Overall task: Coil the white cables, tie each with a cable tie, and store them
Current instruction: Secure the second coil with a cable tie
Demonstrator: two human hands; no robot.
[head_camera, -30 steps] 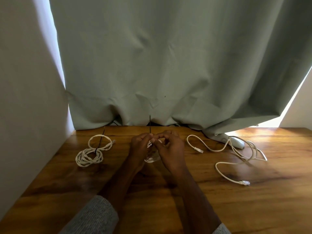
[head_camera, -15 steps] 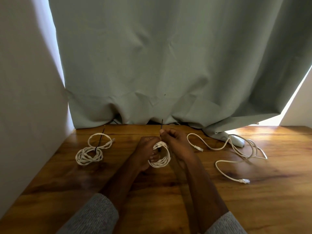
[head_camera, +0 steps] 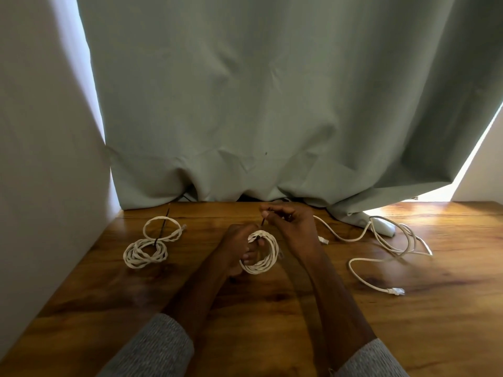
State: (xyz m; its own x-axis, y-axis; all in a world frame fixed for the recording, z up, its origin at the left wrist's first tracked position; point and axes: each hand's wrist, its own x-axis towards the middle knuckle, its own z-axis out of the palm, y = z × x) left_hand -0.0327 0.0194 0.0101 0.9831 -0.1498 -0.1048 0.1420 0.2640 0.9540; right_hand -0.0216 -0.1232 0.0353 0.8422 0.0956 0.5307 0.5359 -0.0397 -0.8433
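Step in hand: you are tying the second coil; I judge the tie is being pulled tight now.
Left hand: its grip is closed on the coiled cable, fingers curled through the ring, holding it just above the desk at the middle.
Right hand: its fingertips pinch the thin black cable tie, whose tail rises from the far top of the coil.
Finished coil: it lies on the desk at the far left, a black tie across it.
Loose cable: it lies uncoiled at the right, well apart from your hands, one plug near the right edge.
Next move: I think you should pull the tail until the turns are snug, keeping the left grip firm so the ring does not spring open.
After that: set this coil beside the finished one, then take the loose cable.
Storage place: none is visible here.
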